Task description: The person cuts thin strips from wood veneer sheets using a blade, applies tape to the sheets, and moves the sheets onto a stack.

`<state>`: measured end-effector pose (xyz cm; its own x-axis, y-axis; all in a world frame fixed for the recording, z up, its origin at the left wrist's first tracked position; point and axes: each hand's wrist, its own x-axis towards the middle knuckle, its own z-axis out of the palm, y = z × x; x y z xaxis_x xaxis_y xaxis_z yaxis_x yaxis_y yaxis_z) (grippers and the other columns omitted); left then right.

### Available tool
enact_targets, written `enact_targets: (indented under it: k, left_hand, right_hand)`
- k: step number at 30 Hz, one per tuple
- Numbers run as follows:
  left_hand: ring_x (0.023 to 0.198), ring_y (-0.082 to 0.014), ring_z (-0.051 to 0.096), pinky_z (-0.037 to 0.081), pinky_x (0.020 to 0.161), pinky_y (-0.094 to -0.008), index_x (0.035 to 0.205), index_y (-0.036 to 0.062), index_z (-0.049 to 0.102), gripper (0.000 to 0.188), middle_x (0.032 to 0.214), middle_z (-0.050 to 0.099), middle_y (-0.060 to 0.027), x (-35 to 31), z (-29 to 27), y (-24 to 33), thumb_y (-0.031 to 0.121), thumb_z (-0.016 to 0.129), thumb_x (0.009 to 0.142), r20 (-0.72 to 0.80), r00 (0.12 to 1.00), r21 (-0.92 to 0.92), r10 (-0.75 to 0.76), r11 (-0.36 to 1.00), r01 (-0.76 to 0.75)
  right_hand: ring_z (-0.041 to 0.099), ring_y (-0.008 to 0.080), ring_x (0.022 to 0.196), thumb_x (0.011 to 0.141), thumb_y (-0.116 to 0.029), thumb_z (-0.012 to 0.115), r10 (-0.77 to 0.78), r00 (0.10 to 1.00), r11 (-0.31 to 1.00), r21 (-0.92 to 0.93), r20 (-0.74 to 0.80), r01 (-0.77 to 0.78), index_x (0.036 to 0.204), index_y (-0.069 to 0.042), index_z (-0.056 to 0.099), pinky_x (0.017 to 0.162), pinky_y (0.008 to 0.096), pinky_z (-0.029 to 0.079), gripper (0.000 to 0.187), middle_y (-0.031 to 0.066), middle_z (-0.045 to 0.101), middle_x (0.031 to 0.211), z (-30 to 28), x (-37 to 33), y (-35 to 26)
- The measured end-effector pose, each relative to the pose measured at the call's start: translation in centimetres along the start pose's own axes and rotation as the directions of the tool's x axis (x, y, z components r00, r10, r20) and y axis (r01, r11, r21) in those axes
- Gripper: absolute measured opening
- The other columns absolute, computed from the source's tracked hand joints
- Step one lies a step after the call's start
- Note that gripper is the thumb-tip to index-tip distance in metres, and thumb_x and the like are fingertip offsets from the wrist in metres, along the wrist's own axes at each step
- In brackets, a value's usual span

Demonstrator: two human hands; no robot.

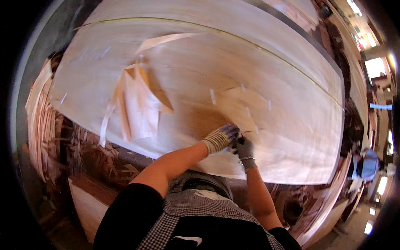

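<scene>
The largest thing here is the pale wood sheet (300,137), spread flat and wide in front of the person, its near edge close to the apron (208,204); good handling would keep it flat, with no leaning on that thin-looking edge. A long thin rod (216,30) crosses its far part, well apart from the hands and best left undisturbed. To the left lies a torn, curled scrap (139,108), its tail hanging over the near edge, where a sleeve could probably catch it; a narrow sliver (166,40) lies just beyond. Right of the middle is the patch (238,103), lighter than the brown area (202,121) beside it, lying on the sheet just past the fingers. The gloved left hand (222,137) and right hand (246,148) meet at its near side, fingertips together; blur hides whether anything is pinched between them, so I cannot tell if either is clamped. Fine finger work like this probably goes best with wrists low and light pressure, so the wood does not split. Smallest are the tape bits (213,96) around the patch; each would likely hold better rubbed down flat, without creases.
</scene>
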<state>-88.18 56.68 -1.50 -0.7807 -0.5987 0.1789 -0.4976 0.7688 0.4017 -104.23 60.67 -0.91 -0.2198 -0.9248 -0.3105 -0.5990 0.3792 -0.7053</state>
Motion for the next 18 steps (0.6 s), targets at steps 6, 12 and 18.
enact_targets:
  k: [6, 12, 18]
  left_hand:
    - [0.113, -0.0266, 0.043, 0.025, 0.101, -0.0437, 0.11, 0.0042, 0.052, 0.04, 0.124, 0.046, -0.0132, 0.7, -2.3, 0.4, 0.024, 0.053, 0.075, 0.108, 0.977, 0.069, -0.184, 0.982, 0.177]
    - [0.125, -0.0358, 0.022, 0.015, 0.101, -0.0533, 0.125, 0.0042, 0.036, 0.075, 0.135, 0.025, -0.021, -7.6, -12.5, -5.4, 0.037, 0.066, 0.065, -0.625, 0.158, -0.023, -0.765, 0.221, 0.975]
    - [0.096, -0.0271, 0.056, 0.042, 0.084, -0.0365, 0.122, 0.0049, 0.044, 0.059, 0.103, 0.058, -0.0192, -18.0, -15.2, -10.6, 0.03, 0.063, 0.072, -0.318, -0.162, -0.319, -0.934, -0.056, 0.946]
  right_hand:
    - [0.054, 0.0157, 0.042, 0.079, -0.015, 0.057, 0.145, 0.957, 0.967, 0.168, 0.251, -0.191, 0.077, -0.002, 0.056, 0.034, 0.0247, 0.039, 0.014, 0.009, 0.061, 0.062, -6.5, -0.3, -2.4]
    - [0.053, 0.0139, 0.041, 0.081, -0.017, 0.057, 0.12, 0.919, 0.915, 0.317, 0.377, -0.249, 0.083, -0.001, 0.054, 0.031, 0.0229, 0.034, 0.016, 0.0097, 0.061, 0.063, -7.0, -4.3, -1.4]
    - [0.053, 0.0139, 0.041, 0.079, -0.01, 0.055, 0.045, 0.83, 0.942, 0.253, 0.556, -0.221, 0.086, 0.0, 0.054, 0.031, 0.0226, 0.034, 0.012, 0.0109, 0.061, 0.065, -2.0, -6.6, -7.8]
